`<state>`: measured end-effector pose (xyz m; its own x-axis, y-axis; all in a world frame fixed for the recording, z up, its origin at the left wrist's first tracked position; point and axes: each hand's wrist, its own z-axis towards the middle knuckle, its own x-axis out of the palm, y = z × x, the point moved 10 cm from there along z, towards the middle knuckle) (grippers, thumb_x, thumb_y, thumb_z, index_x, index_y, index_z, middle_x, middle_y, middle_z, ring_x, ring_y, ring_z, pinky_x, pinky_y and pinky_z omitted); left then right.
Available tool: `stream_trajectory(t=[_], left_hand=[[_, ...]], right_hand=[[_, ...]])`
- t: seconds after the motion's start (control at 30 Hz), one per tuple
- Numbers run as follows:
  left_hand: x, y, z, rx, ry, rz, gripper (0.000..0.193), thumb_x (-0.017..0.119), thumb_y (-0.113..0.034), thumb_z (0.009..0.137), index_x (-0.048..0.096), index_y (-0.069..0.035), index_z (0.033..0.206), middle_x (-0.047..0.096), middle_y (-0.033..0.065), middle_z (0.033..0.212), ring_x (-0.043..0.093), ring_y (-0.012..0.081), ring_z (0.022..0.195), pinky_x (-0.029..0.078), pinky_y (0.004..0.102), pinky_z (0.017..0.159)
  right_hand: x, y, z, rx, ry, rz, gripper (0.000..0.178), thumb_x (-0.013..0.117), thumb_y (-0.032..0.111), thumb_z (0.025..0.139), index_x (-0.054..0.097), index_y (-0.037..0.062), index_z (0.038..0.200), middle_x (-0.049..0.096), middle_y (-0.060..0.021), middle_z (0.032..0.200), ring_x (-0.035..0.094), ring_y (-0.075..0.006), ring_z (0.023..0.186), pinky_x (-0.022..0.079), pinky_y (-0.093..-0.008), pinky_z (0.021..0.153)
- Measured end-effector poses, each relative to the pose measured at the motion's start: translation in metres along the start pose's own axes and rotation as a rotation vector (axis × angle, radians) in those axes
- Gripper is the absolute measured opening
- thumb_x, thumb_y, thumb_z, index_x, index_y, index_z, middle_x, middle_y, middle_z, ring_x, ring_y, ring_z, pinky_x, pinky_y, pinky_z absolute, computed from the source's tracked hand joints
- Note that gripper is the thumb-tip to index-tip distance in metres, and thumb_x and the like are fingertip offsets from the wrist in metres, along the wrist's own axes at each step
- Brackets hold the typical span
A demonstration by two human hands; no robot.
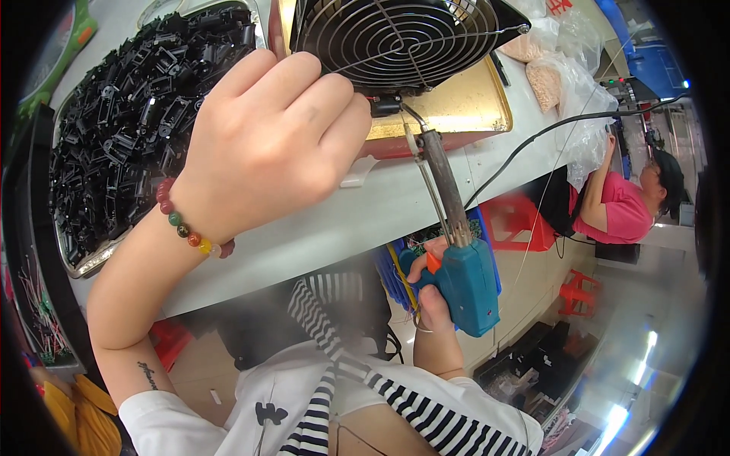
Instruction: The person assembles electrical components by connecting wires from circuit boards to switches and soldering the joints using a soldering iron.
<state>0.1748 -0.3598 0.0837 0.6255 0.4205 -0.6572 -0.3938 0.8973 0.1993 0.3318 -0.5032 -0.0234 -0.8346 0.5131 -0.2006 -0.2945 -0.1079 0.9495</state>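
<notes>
Left hand (277, 137) curls, and seems to pinch a small black part (385, 105) by the fan (403, 49); right hand (435, 304) squeezes the blue soldering gun (470, 285). Probably soldering now; next needs steadiness.

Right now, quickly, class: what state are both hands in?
Left hand: closed, apparently holding a black part.
Right hand: closed, holding the soldering gun.

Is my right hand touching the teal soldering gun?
Touching. The head view shows your right hand gripping the teal soldering gun, thumb and fingers pressed against its handle with no gap, near the orange trigger.
</notes>
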Motion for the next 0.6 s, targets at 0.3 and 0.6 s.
stream_trajectory(t=[0.3,0.6], left_hand=[[0.004,0.002,-0.002,-0.021,0.037,-0.032,0.028,0.071,-0.012,0.064,0.069,-0.002,0.089,0.064,0.0046,0.087,0.054,0.0165,0.066,0.041,0.0296,0.058],[0.004,0.005,-0.003,-0.038,0.012,-0.083,0.025,0.072,-0.014,0.066,0.068,-0.003,0.088,0.063,0.0046,0.087,0.054,0.0168,0.067,0.041,0.0302,0.059]], right_hand=[[0.007,0.015,0.007,-0.15,0.036,-0.267,0.027,0.064,0.005,0.056,0.066,0.0046,0.082,0.063,-0.0068,0.076,0.057,-0.0258,0.066,0.045,-0.0347,0.059],[0.011,0.022,0.009,-0.258,0.027,-0.344,0.022,0.063,0.003,0.054,0.064,0.0048,0.076,0.059,-0.0067,0.072,0.052,-0.0254,0.06,0.04,-0.0345,0.053]])
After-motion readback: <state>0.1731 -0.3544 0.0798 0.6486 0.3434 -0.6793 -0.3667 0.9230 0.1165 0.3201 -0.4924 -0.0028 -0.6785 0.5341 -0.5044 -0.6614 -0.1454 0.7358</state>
